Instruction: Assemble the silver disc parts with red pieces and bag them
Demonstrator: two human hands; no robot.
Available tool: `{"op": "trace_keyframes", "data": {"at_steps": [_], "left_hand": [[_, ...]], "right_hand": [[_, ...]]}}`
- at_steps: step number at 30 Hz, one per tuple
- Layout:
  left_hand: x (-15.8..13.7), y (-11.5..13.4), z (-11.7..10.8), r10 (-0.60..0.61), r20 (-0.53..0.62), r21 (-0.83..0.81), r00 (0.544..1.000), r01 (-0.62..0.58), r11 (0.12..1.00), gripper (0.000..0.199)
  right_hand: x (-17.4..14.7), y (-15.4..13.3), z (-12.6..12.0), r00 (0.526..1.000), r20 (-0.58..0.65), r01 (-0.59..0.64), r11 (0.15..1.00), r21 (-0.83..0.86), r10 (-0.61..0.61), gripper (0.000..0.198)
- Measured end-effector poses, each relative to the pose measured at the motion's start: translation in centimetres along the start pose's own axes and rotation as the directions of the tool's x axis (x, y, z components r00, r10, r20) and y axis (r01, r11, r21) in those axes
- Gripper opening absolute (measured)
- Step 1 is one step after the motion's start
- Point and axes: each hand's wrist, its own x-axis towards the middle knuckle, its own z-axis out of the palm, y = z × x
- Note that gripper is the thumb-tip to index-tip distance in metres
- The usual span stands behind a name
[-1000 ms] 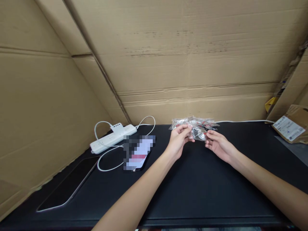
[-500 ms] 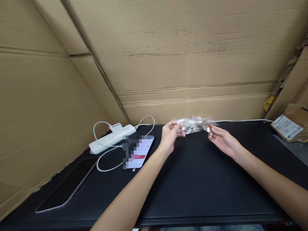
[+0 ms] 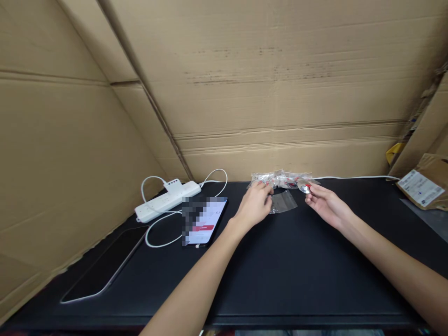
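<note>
A shiny silver disc with a red part [image 3: 304, 188] is pinched between the thumb and fingers of my right hand [image 3: 325, 204]. My left hand [image 3: 255, 204] reaches palm down, fingers bent and apart, at the near side of a pile of clear plastic packets [image 3: 280, 177]. Red bits show inside the pile. Just right of my left thumb, a small flat clear plastic bag [image 3: 285, 201] lies on the black table [image 3: 301, 270]. My left fingertips partly cover the packets, so contact with them is hard to make out.
To the left are a white power strip [image 3: 168, 200] with looped white cables, a lit phone [image 3: 210, 221] and a dark tablet-like panel [image 3: 105, 266]. A brown package with a white label [image 3: 421, 187] lies at the far right. Cardboard walls [image 3: 245, 112] close off the back and left.
My left hand has let go of the clear bag, which now lies flat on the table, and has turned palm down by the pile. My right hand keeps the disc almost in place.
</note>
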Motion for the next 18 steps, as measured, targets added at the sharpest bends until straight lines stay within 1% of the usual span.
{"op": "trace_keyframes", "data": {"at_steps": [1, 2, 3, 4, 5, 7, 9, 10, 14, 18], "left_hand": [[0.0, 0.1, 0.1, 0.081, 0.069, -0.017, 0.994, -0.080, 0.997, 0.024], [0.0, 0.2, 0.1, 0.131, 0.130, -0.025, 0.983, -0.129, 0.991, 0.027], [0.0, 0.3, 0.2, 0.148, 0.181, -0.010, 0.972, -0.149, 0.989, 0.028], [-0.1, 0.6, 0.2, 0.133, 0.220, 0.032, 0.966, -0.143, 0.989, 0.028], [-0.2, 0.8, 0.1, 0.092, 0.245, 0.099, 0.965, -0.119, 0.988, 0.026], [-0.4, 1.3, -0.2, -0.044, 0.273, 0.256, 0.961, -0.028, 0.966, 0.023], [-0.5, 1.6, -0.6, -0.180, 0.299, 0.366, 0.937, 0.062, 0.929, 0.023], [-0.5, 1.7, -0.8, -0.225, 0.311, 0.392, 0.923, 0.091, 0.915, 0.025], [-0.5, 1.5, -1.7, -0.310, 0.332, 0.436, 0.891, 0.147, 0.888, 0.026], [-0.5, 1.2, -2.2, -0.327, 0.339, 0.464, 0.882, 0.146, 0.874, 0.025]], "right_hand": [[0.0, 0.0, 0.1, 1.000, -0.001, -0.004, 1.000, 0.006, 0.004, 0.014], [-0.1, 0.1, 0.2, 1.000, -0.001, -0.008, 1.000, 0.014, 0.008, 0.014], [-0.1, 0.1, 0.3, 1.000, 0.000, -0.012, 1.000, 0.023, 0.012, 0.014], [-0.2, 0.1, 0.4, 1.000, 0.001, -0.016, 0.999, 0.032, 0.016, 0.016], [-0.2, 0.1, 0.5, 1.000, 0.000, -0.020, 0.999, 0.042, 0.020, 0.018], [-0.3, 0.2, 0.7, 1.000, -0.009, -0.023, 0.998, 0.062, 0.023, 0.021], [-0.4, 0.3, 0.8, 0.999, -0.015, -0.027, 0.997, 0.077, 0.029, 0.023], [-0.5, 0.3, 0.9, 0.999, -0.017, -0.030, 0.996, 0.082, 0.032, 0.022], [-0.6, 0.3, 1.2, 0.999, -0.016, -0.042, 0.996, 0.079, 0.044, 0.021], [-0.7, 0.4, 1.2, 0.998, -0.025, -0.056, 0.996, 0.069, 0.058, 0.025]]}}
